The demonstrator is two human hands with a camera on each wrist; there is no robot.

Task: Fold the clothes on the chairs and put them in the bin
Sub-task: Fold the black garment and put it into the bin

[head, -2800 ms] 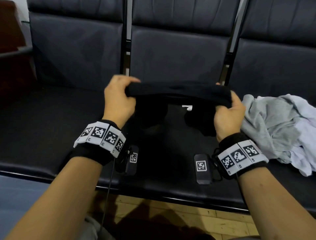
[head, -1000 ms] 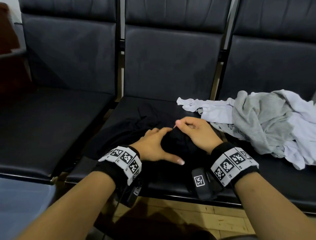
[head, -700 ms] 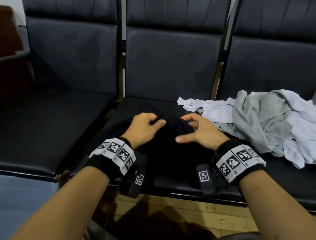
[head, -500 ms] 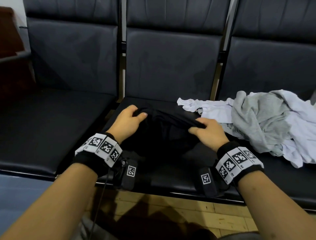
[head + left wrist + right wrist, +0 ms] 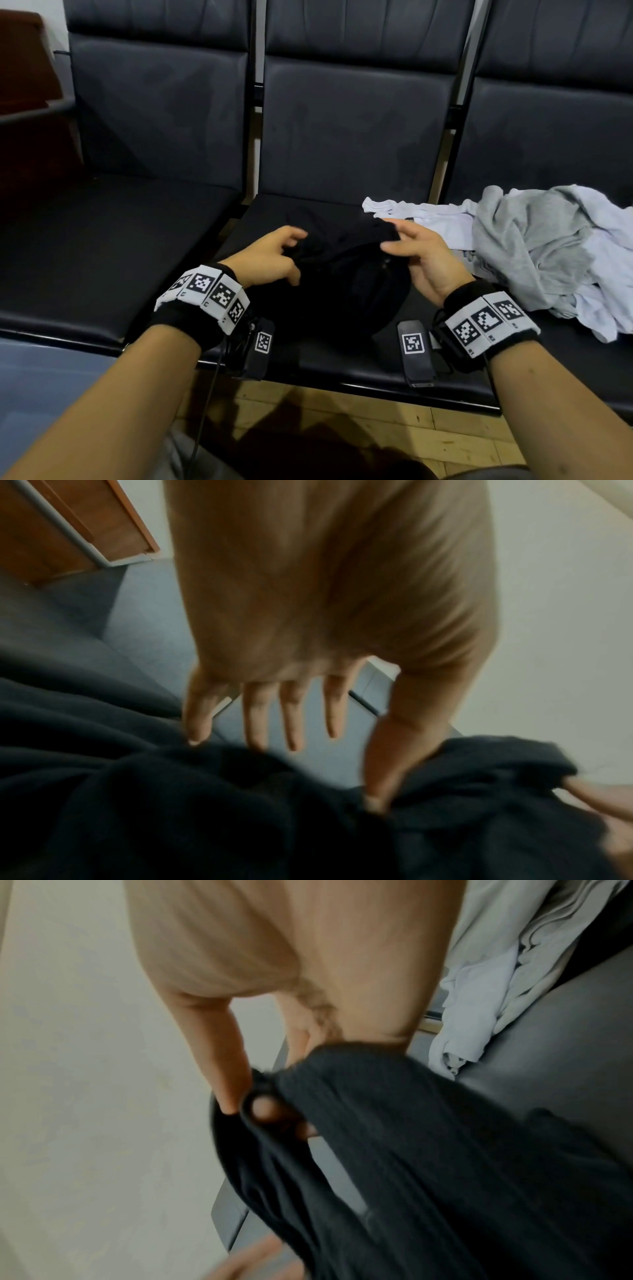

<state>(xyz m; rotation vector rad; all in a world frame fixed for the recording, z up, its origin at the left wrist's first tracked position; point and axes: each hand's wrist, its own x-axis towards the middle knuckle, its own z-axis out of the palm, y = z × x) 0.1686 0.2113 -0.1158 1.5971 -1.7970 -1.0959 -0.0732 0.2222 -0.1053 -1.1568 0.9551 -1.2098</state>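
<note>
Left hand (image 5: 329, 610): fills the top of the view, blurred, four fingers (image 5: 291, 715) straight and spread.
Thumb (image 5: 390, 750): its tip presses into a fold of the black garment (image 5: 240, 818).
Black garment: bunched across the bottom, raised at the right, where it seems to be held by another hand's fingertips (image 5: 603, 796).
Seat (image 5: 143, 631): dark, behind the fingers.
Wooden furniture (image 5: 68, 526): top left.
Wall (image 5: 561, 615): pale, on the right.

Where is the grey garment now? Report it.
In the head view the grey garment lies crumpled on the right-hand chair seat, on top of white clothes, right of the right hand.
</note>
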